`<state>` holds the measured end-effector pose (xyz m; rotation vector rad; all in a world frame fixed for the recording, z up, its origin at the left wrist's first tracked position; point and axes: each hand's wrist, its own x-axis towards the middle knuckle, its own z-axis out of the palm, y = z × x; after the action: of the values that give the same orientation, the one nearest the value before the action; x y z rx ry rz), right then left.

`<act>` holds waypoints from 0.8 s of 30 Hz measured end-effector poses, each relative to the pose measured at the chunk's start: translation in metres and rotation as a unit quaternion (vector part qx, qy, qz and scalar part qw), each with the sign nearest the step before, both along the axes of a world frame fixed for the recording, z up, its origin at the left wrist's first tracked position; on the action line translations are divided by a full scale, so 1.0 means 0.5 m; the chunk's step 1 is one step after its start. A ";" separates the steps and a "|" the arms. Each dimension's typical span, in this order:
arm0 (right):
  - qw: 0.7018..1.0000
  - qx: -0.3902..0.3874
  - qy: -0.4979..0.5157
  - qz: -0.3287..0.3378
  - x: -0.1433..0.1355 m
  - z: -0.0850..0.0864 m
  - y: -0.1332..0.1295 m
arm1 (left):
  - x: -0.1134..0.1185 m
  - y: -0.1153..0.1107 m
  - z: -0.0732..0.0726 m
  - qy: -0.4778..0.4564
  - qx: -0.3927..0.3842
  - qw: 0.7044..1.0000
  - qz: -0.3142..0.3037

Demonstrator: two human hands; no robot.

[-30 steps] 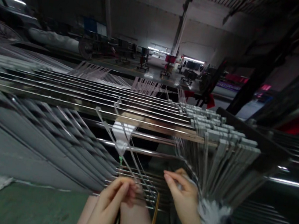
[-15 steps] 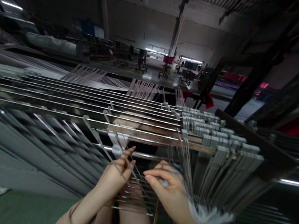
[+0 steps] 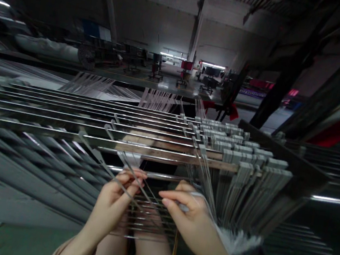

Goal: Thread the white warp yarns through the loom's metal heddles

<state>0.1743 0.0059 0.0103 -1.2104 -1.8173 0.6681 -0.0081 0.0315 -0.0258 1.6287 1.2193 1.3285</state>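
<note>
My left hand is closed in a pinch among thin flat metal heddles, which slant down from the rods across its fingers. It appears to grip one; the exact contact at the fingertips is blurred. To its right, my right hand has thumb and forefinger close together, pointing left. Pale threads show in its palm and over its fingers. A bundle of white threads hangs by the right wrist, below a dense bank of heddles. A thin yellowish stick stands below the right hand.
Long metal rods cross in front, with lower rods above my legs. A dark end plate bounds the heddles on the right. White warp threads stretch behind. A large white roll lies far left.
My left hand has shifted slightly left and away from the right hand, its fingers now drawn together in a pinch. My right hand keeps its pose. The whole view has shifted a little.
</note>
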 end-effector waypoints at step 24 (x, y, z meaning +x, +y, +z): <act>0.994 -0.065 0.081 0.035 0.005 0.001 -0.012 | 0.005 -0.079 -0.029 -0.166 -0.114 0.976 -0.078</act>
<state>0.1769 -0.0001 0.0109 -1.1458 -1.7085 0.9090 -0.0056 -0.0082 -0.0405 1.2540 0.9810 1.2517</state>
